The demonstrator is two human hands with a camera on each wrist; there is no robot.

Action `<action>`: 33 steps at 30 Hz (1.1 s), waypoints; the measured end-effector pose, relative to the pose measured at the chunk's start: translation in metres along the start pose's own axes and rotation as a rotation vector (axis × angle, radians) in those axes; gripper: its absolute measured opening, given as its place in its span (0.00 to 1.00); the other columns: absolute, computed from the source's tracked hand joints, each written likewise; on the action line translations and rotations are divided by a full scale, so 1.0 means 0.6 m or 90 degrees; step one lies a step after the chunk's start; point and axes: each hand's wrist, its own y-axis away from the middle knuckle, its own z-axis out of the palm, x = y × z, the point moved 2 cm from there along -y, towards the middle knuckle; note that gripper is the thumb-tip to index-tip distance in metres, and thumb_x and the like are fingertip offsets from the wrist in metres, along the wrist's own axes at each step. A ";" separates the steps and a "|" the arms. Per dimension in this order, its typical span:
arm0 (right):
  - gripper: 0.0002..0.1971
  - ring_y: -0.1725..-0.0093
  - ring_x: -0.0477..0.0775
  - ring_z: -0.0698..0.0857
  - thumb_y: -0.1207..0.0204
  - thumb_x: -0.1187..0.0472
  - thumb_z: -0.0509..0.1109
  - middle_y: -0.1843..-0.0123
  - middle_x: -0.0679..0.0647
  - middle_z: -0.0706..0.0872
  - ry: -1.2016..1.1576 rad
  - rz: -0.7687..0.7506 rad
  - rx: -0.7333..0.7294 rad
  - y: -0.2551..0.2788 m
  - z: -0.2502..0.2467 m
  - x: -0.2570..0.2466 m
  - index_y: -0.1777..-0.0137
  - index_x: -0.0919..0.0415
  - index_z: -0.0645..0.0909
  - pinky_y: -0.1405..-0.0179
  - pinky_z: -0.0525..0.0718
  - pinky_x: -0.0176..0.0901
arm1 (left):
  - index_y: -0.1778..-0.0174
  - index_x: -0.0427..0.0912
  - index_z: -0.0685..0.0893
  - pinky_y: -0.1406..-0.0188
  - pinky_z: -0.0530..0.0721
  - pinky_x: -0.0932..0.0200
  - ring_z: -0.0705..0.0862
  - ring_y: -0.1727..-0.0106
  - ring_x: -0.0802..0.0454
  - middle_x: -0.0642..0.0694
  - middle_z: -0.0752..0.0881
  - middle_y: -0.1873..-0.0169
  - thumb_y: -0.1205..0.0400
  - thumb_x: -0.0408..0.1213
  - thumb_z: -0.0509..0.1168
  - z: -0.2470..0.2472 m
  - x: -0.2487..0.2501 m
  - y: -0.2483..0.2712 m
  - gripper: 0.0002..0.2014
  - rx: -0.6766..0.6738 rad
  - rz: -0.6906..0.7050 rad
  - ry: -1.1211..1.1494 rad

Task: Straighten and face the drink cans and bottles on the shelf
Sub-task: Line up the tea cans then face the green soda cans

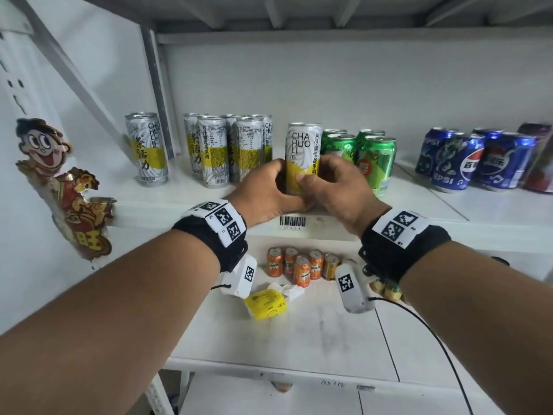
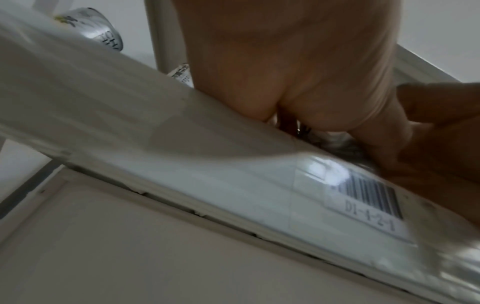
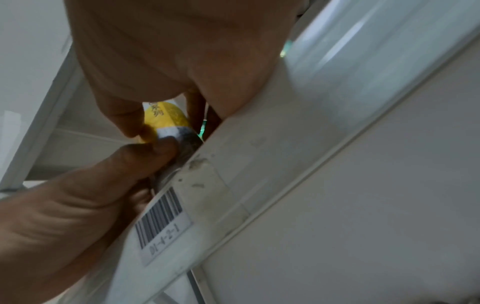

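Can in play: a tall silver-and-yellow can [image 1: 302,157] stands upright near the front lip of the shelf [image 1: 179,199], right between both hands.
Left hand: the left hand [image 1: 266,191] curls round the can's lower left side, thumb across the front near the base.
Right hand: the right hand [image 1: 335,187] pinches the can's lower right side, thumb on the yellow band, fingers wrapped behind.
Wrist views: the right wrist view catches the yellow band between thumb and fingers; the left wrist view shows mostly palm, the can's foot barely peeking out.
Edges: the can sits just above the barcode label [image 1: 292,221] on the shelf's front face.
Room to the left: a gap, then a cluster of matching silver-and-yellow cans [image 1: 227,148], some turned label-away.
Room to the right: green cans [image 1: 369,157] stand just beside, tight against the right hand's fingers.
Farther right: blue Pepsi cans [image 1: 475,158], well apart.
Look of the can: "CHA HUO LI" lettering faces forward, slightly left of centre.
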 end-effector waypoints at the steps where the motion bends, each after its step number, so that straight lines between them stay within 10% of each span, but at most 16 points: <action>1: 0.21 0.47 0.56 0.95 0.26 0.48 0.84 0.46 0.53 0.95 0.021 0.001 0.005 0.000 0.002 -0.007 0.37 0.56 0.86 0.45 0.95 0.60 | 0.38 0.52 0.86 0.40 0.95 0.43 0.93 0.45 0.55 0.54 0.94 0.46 0.34 0.56 0.90 0.000 0.003 0.000 0.32 0.001 -0.004 -0.006; 5: 0.30 0.42 0.54 0.94 0.26 0.50 0.86 0.42 0.51 0.94 0.000 -0.009 0.047 -0.005 0.012 -0.048 0.28 0.58 0.80 0.43 0.94 0.54 | 0.41 0.50 0.89 0.39 0.95 0.44 0.95 0.48 0.56 0.55 0.96 0.49 0.37 0.55 0.91 -0.011 0.014 0.007 0.31 -0.019 -0.025 0.011; 10: 0.29 0.52 0.54 0.92 0.27 0.46 0.86 0.44 0.56 0.90 0.053 -0.052 0.065 -0.013 0.040 -0.118 0.30 0.55 0.80 0.66 0.89 0.46 | 0.41 0.49 0.90 0.39 0.94 0.45 0.95 0.47 0.54 0.54 0.96 0.50 0.35 0.57 0.91 -0.056 0.025 0.025 0.31 -0.037 -0.036 -0.035; 13: 0.25 0.55 0.51 0.89 0.27 0.50 0.87 0.48 0.64 0.90 0.041 -0.089 0.036 -0.025 0.080 -0.156 0.34 0.57 0.84 0.55 0.94 0.53 | 0.40 0.49 0.90 0.40 0.93 0.50 0.95 0.46 0.55 0.54 0.96 0.50 0.33 0.55 0.90 -0.103 0.036 0.041 0.30 -0.042 -0.027 -0.028; 20: 0.23 0.57 0.44 0.93 0.26 0.51 0.87 0.49 0.54 0.93 0.042 -0.126 0.006 -0.052 0.183 -0.222 0.37 0.60 0.86 0.61 0.88 0.33 | 0.30 0.41 0.83 0.43 0.93 0.53 0.95 0.40 0.51 0.48 0.95 0.42 0.30 0.35 0.90 -0.240 0.040 0.078 0.35 0.073 0.036 0.047; 25: 0.20 0.54 0.55 0.93 0.29 0.56 0.88 0.49 0.58 0.94 0.135 -0.141 -0.090 -0.066 0.296 -0.261 0.41 0.61 0.87 0.52 0.92 0.50 | 0.31 0.45 0.81 0.46 0.93 0.55 0.93 0.42 0.53 0.50 0.92 0.42 0.34 0.36 0.91 -0.365 0.010 0.114 0.37 0.139 0.023 -0.058; 33: 0.11 0.47 0.49 0.90 0.20 0.54 0.78 0.48 0.49 0.92 0.243 -0.142 -0.136 -0.087 0.388 -0.275 0.41 0.56 0.90 0.45 0.88 0.47 | 0.27 0.54 0.79 0.48 0.93 0.62 0.92 0.47 0.59 0.52 0.89 0.41 0.33 0.34 0.90 -0.461 -0.033 0.126 0.41 0.070 0.040 -0.147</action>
